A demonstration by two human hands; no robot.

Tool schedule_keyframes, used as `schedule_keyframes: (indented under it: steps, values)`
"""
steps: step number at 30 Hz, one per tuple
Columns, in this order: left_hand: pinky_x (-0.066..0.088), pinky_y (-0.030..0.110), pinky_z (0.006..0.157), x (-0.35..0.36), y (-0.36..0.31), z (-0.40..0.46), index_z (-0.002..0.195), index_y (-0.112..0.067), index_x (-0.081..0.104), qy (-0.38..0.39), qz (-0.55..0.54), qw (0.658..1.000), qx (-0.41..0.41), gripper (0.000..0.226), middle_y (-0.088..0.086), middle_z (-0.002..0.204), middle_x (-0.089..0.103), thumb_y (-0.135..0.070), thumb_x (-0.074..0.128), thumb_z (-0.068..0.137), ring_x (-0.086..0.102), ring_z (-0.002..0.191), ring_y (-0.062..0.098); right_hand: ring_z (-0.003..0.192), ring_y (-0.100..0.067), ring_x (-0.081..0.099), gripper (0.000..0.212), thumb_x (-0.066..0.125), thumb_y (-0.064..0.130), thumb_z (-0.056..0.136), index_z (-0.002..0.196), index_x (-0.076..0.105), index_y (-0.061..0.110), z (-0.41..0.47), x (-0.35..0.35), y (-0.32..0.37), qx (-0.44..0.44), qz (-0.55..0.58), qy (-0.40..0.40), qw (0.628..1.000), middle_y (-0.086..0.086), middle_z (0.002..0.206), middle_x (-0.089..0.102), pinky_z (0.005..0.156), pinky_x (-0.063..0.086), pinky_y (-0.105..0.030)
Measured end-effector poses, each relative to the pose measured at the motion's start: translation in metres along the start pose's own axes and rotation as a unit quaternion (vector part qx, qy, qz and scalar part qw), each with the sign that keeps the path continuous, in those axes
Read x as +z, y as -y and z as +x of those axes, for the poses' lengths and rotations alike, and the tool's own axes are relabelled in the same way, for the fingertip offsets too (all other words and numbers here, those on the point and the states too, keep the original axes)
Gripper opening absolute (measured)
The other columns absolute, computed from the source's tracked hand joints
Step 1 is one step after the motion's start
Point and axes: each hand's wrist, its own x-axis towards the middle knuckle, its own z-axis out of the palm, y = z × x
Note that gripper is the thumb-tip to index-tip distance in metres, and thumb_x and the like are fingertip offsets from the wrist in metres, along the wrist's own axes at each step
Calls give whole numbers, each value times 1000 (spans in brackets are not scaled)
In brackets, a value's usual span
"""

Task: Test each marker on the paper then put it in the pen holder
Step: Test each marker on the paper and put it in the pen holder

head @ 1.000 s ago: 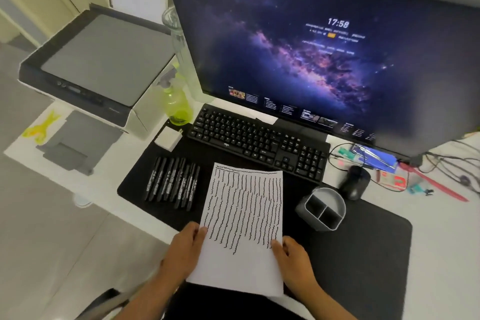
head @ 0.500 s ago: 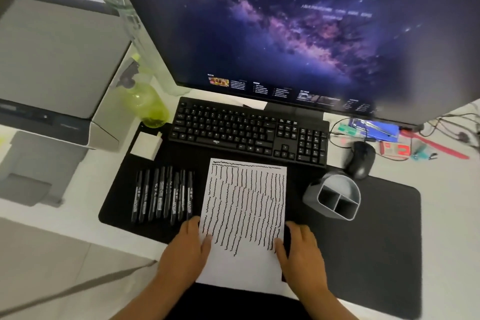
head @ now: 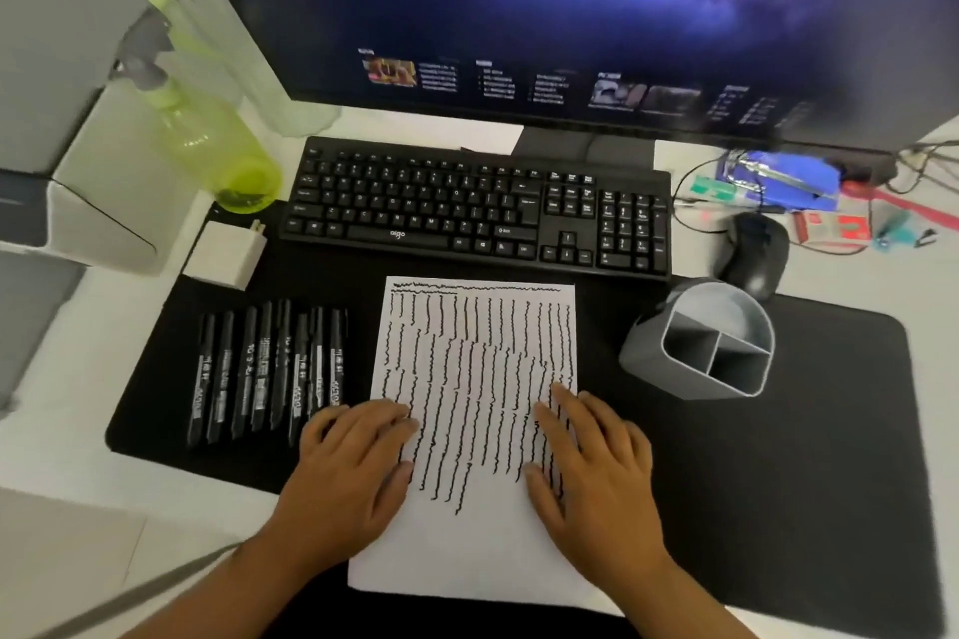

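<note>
A white sheet of paper [head: 477,545], covered in rows of black wavy lines, lies on the black desk mat [head: 809,483]. My left hand [head: 347,477] rests flat on its left edge and my right hand [head: 591,472] rests flat on its right edge, fingers straight. Several black markers [head: 264,374] lie side by side on the mat, left of the paper and just above my left hand. A grey pen holder [head: 700,343] with divided compartments stands to the right of the paper, holding nothing that I can see.
A black keyboard [head: 477,213] sits behind the paper, under a large monitor [head: 571,16]. A black mouse [head: 755,249] lies behind the pen holder. A green spray bottle [head: 207,140], a white charger [head: 225,254] and a printer [head: 62,130] stand at the left. Cables and clutter lie at the back right.
My view has tilted down and moved closer to the desk. The paper has slid forward on the mat, and both hands now lie flatter on its edges.
</note>
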Motion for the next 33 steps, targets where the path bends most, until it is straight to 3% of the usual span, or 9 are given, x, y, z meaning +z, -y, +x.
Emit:
schedule_keyframes:
  steps: [6, 15, 23, 33]
  values:
    - [21, 39, 107, 1, -1, 1, 123, -22, 56, -30, 2, 1000, -4, 38, -5, 130, 51, -37, 43, 91, 44, 123, 11, 139, -23, 34, 60, 43, 59, 92, 142, 54, 27, 0, 3, -1, -9, -35, 1, 999, 0, 150, 51, 113, 12, -41]
    - [19, 35, 106, 3, -1, -3, 123, -22, 55, -35, 9, 999, 13, 36, -6, 127, 50, -32, 41, 91, 44, 119, 11, 138, -28, 41, 57, 43, 50, 96, 143, 54, 21, -7, 15, -1, -29, -31, -58, 997, -2, 153, 48, 110, 28, -47]
    - [15, 34, 109, 17, 7, -10, 127, -27, 49, -93, 42, 993, 53, 35, -12, 128, 44, -33, 34, 95, 40, 120, 8, 135, -24, 44, 55, 41, 51, 96, 141, 56, 23, -11, 29, -3, -52, -53, -138, 988, 4, 150, 51, 106, 35, -48]
    - [16, 35, 111, 18, 10, -14, 127, -28, 50, -130, 10, 988, 79, 34, -14, 127, 46, -33, 34, 97, 39, 119, 6, 139, -22, 39, 52, 49, 47, 98, 146, 51, 27, -15, 20, 5, -33, -51, -116, 991, 7, 155, 45, 112, 34, -50]
